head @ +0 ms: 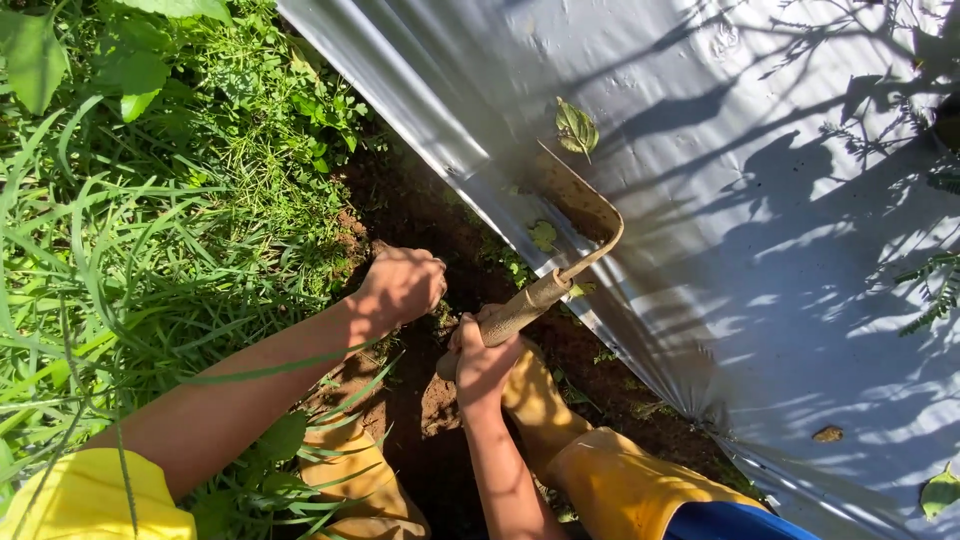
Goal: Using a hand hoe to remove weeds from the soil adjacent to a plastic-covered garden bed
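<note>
Between tall grass point(130, 250) and a silver plastic sheet point(760, 200) lies a furrow of dark soil point(430, 400), yellow boots point(600, 480) planted in it. Left hand point(400, 285) is fisted at the soil. Right hand point(485, 360) has its grip wrapped around a hand hoe point(540, 292), handle slanting up-right, blade resting on the sheet.

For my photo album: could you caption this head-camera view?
Right hand grips a hand hoe beside silver plastic sheeting; left hand fisted over the soil.
</note>
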